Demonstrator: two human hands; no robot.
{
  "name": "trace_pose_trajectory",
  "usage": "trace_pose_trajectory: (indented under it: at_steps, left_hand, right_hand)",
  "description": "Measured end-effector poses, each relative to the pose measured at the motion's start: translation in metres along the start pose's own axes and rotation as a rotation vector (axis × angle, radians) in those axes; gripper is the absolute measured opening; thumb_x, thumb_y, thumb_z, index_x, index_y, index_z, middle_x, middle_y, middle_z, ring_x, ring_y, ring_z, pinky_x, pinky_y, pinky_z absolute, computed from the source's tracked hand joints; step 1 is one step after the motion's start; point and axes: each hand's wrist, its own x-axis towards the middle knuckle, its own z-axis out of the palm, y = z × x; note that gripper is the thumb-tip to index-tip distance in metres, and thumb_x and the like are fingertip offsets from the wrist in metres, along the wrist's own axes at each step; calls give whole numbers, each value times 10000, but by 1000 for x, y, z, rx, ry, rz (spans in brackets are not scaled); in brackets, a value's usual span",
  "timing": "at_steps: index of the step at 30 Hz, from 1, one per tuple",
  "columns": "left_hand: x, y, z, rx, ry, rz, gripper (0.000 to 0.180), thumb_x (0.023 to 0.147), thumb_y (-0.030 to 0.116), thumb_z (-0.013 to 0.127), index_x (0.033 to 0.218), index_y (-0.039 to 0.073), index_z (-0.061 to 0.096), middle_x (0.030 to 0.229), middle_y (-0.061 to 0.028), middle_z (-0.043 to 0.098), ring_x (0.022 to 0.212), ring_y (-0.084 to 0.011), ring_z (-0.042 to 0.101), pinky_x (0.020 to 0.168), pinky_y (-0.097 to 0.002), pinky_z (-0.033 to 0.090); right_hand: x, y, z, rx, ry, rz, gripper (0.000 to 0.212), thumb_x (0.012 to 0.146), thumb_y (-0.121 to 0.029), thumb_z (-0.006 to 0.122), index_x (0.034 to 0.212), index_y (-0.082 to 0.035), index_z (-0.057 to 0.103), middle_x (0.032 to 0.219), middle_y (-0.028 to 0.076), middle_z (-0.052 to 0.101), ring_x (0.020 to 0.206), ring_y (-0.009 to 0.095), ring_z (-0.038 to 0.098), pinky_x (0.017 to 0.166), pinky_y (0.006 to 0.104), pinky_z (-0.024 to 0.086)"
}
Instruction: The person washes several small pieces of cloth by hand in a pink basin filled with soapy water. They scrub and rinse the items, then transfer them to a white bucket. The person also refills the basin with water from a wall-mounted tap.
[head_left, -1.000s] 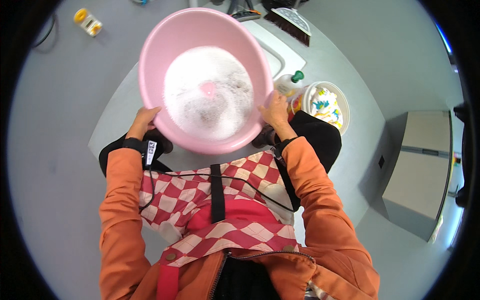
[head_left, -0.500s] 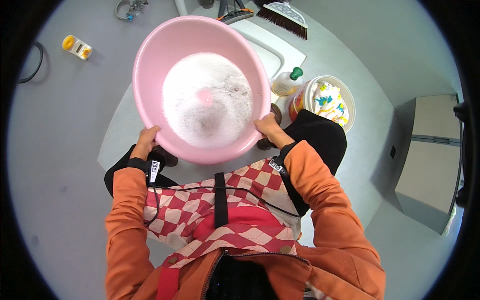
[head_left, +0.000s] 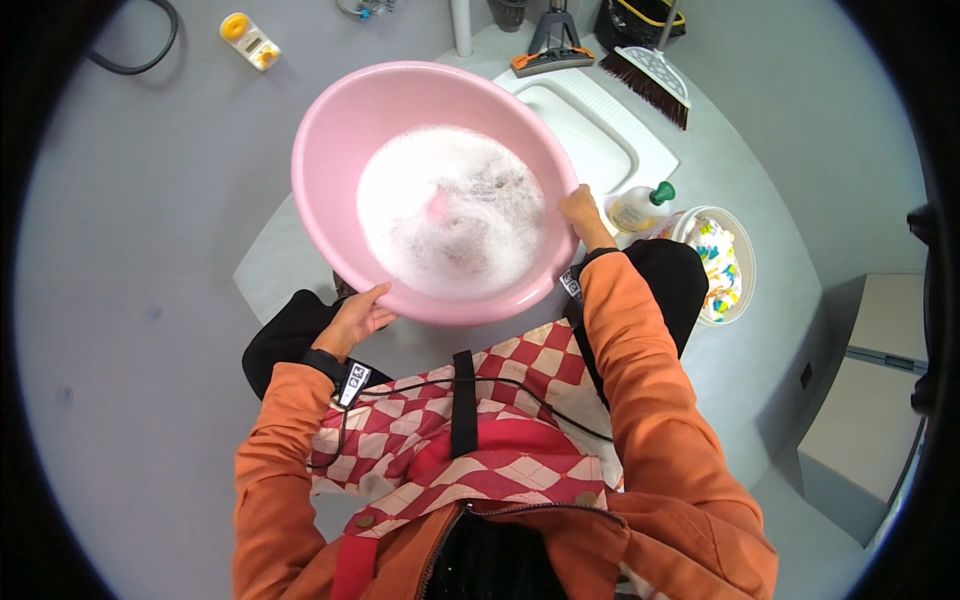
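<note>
A large round pink basin (head_left: pixel 325 150) is in front of me, with white suds (head_left: pixel 450 215) and greyish water covering its bottom. My left hand (head_left: pixel 358 318) holds the near-left rim, thumb on top and fingers below the edge. On the right side of the rim, my right hand (head_left: pixel 587 218) is closed around the edge; some of its fingers are hidden. Just beyond the basin, a white ceramic floor pan (head_left: pixel 655 150) with ridged edges is partly covered by it. A clear pump bottle (head_left: pixel 638 210) with a green top stands to the right of my right hand.
A white bucket (head_left: pixel 748 262) holding patterned cloth stands by my right knee. At the back are a broom (head_left: pixel 650 80), a mop (head_left: pixel 553 55) and a white pipe (head_left: pixel 461 25). A yellow-and-white device (head_left: pixel 249 41) and a black hose (head_left: pixel 140 68) lie at far left.
The view has shifted, so the floor things appear farther right and lower. My left hand is nearer the basin's front, and my right hand is farther up its right side.
</note>
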Motion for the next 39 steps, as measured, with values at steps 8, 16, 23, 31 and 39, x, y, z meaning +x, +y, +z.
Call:
trace_pose_trajectory:
  at_steps: [8, 16, 23, 31, 39]
  left_hand:
    - [9, 63, -36, 49, 249, 136, 489, 839, 428, 584, 1209, 124, 483, 1152, -59, 568, 988, -223, 569, 815, -468, 450]
    - [-3, 157, -83, 20, 417, 729, 529, 774, 324, 679, 1103, -61, 526, 972, -161, 609, 792, -252, 618, 644, -350, 505]
    - [26, 145, -98, 186, 500, 756, 476, 833, 253, 599, 1151, -81, 482, 1019, -168, 596, 827, -262, 622, 674, -368, 516]
    - [1, 79, -74, -42, 251, 378, 437, 886, 240, 538, 1207, -34, 425, 1117, -161, 557, 939, -263, 608, 765, -407, 538]
    - [-17, 61, -46, -118, 85, 88, 436, 864, 251, 588, 1196, 17, 430, 1129, -132, 550, 997, -271, 584, 847, -428, 501]
  right_hand:
    - [-77, 15, -11, 185, -73, -124, 466, 764, -173, 610, 1129, 67, 448, 992, 232, 596, 841, 321, 615, 650, 373, 502]
    - [-178, 24, 7, 723, -724, 91, 337, 873, -189, 580, 1087, 52, 481, 932, 153, 598, 815, 245, 638, 673, 366, 576]
    - [-161, 9, 2, 541, -657, 133, 386, 885, -175, 529, 1058, 164, 463, 859, 186, 610, 600, 255, 638, 492, 313, 574]
    - [-65, -13, -22, 197, -334, 12, 358, 846, -216, 563, 878, 140, 572, 689, 167, 597, 473, 217, 565, 360, 320, 433]
    - [-6, -7, -7, 96, 91, -120, 484, 792, -302, 619, 944, 153, 552, 804, 260, 625, 737, 353, 637, 643, 396, 501]
